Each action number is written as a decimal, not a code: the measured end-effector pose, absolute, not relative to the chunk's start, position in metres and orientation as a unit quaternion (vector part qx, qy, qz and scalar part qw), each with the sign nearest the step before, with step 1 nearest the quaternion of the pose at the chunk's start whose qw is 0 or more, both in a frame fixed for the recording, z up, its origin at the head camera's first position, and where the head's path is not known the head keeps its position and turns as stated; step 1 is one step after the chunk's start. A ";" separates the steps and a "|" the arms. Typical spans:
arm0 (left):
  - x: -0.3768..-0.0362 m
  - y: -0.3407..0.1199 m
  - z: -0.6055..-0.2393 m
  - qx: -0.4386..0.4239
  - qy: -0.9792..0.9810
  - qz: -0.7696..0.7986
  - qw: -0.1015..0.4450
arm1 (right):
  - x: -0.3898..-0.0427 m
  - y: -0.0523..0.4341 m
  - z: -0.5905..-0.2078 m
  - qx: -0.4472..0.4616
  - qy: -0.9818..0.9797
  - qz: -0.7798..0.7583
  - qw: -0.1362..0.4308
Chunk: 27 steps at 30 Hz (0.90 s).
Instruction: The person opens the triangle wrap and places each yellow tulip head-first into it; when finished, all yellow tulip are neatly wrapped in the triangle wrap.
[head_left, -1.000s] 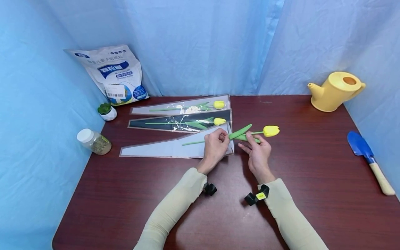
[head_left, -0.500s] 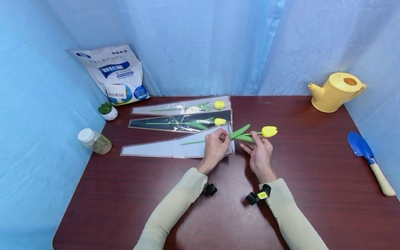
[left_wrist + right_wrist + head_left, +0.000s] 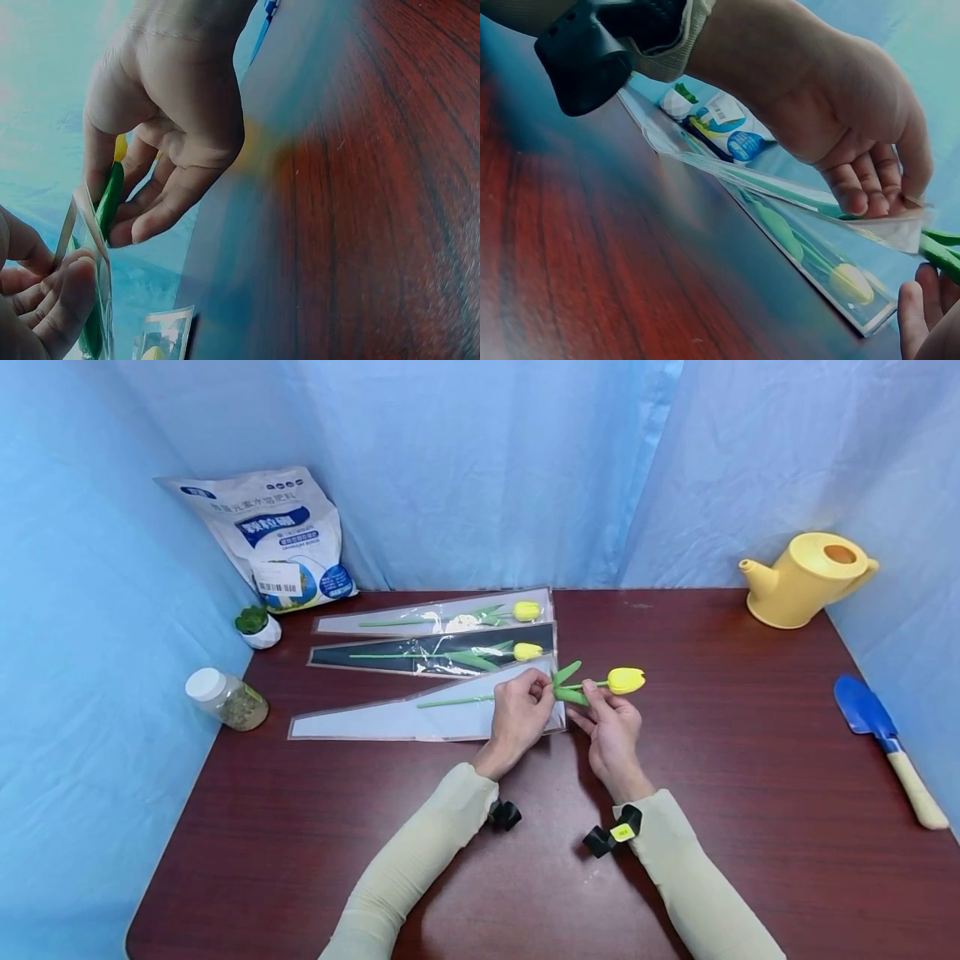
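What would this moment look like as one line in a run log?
left hand: holds sleeve mouth | right hand: pinches tulip stem | tulip: stem partly in sleeve, bloom outside | table: two packed tulips behind

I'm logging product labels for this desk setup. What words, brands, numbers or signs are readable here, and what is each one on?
Nothing can be quoted with confidence.
White fertiliser bag: a blue banner with large white characters, smaller print above and below, too blurred to read.
Barcode sticker on that bag: bars show, digits too small.
Yellow tag on the right wrist camera: dark marks, unreadable.
Jar, watering can, trowel, flower sleeves: no text visible.
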<state>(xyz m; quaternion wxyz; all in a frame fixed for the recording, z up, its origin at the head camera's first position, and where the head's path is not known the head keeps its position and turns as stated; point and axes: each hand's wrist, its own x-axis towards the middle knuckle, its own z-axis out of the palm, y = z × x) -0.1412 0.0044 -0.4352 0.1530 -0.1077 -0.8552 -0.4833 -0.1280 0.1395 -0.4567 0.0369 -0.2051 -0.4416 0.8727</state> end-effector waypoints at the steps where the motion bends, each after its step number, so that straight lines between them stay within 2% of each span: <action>1: -0.141 0.005 -0.435 -0.109 -0.855 -0.484 0.151 | -0.128 0.139 -0.457 -0.206 -0.444 0.871 0.035; 27: -0.140 0.006 -0.437 -0.146 -0.843 -0.502 0.127 | -0.124 0.126 -0.463 -0.204 -0.470 0.859 0.019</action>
